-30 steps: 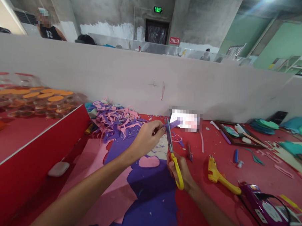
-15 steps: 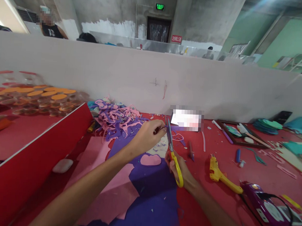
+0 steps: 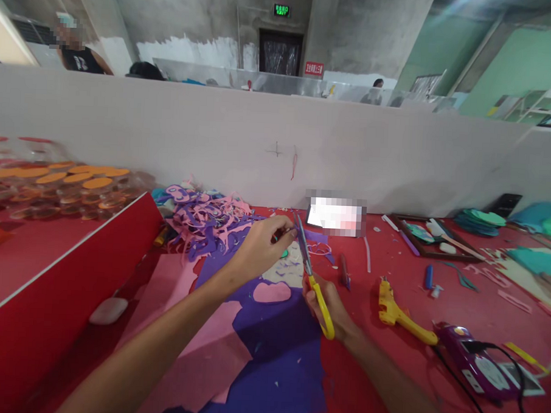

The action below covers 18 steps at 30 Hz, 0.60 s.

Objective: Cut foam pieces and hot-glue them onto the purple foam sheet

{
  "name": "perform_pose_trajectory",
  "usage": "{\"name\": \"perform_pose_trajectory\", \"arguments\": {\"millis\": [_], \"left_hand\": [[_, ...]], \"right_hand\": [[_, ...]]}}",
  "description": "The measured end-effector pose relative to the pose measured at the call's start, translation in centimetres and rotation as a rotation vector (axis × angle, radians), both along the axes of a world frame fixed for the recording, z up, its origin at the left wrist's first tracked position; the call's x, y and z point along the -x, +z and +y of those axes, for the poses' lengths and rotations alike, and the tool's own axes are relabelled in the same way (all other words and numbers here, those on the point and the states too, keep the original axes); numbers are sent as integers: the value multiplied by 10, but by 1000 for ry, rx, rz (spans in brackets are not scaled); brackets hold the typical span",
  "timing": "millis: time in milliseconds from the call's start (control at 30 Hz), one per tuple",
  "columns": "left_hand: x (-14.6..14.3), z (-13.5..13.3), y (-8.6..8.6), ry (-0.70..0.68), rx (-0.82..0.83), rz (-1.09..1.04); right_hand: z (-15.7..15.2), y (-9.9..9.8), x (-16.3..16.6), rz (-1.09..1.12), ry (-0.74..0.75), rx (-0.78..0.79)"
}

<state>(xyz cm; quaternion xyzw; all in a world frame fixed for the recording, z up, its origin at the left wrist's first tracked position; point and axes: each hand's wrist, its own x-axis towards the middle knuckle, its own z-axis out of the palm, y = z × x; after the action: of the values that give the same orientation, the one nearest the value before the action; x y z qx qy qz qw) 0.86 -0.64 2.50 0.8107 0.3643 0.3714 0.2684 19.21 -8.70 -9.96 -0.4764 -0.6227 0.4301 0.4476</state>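
My right hand (image 3: 325,301) grips a pair of scissors (image 3: 305,247) by the yellow handle, blades pointing up and away from me. Close to the blades, my left hand (image 3: 265,245) is closed in a pinch. Whatever lies between its fingertips is small and dark, too small to make out. Below the hands a pink cloud-shaped felt piece (image 3: 272,292) rests on a purple felt sheet (image 3: 282,353). A pink felt sheet (image 3: 200,355) with a jagged cut edge overlaps the purple one on the left. A pale patch with small scraps (image 3: 287,271) shows under the hands.
A heap of pink and purple offcuts (image 3: 206,219) lies behind on the left. A propped bright screen (image 3: 334,216) stands at the white partition (image 3: 205,136). On the right are a yellow glue gun (image 3: 401,315), a purple corded device (image 3: 481,364) and a tray (image 3: 438,238). Orange-lidded jars (image 3: 75,182) stand left.
The view has swung slightly right, so the surroundings sit further left. A small green spot now shows below my left fingers. Both hands keep nearly the same pose, scissors still beside the left fingertips.
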Motion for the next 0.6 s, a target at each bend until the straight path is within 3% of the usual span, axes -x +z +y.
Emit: {"name": "perform_pose_trajectory", "arguments": {"millis": [433, 600], "left_hand": [[-5, -2, -3, 28, -18, -29], [-5, -2, -2, 32, -14, 3]], "right_hand": [[4, -11, 1, -58, -9, -87], [2, -10, -2, -75, -9, -47]]}}
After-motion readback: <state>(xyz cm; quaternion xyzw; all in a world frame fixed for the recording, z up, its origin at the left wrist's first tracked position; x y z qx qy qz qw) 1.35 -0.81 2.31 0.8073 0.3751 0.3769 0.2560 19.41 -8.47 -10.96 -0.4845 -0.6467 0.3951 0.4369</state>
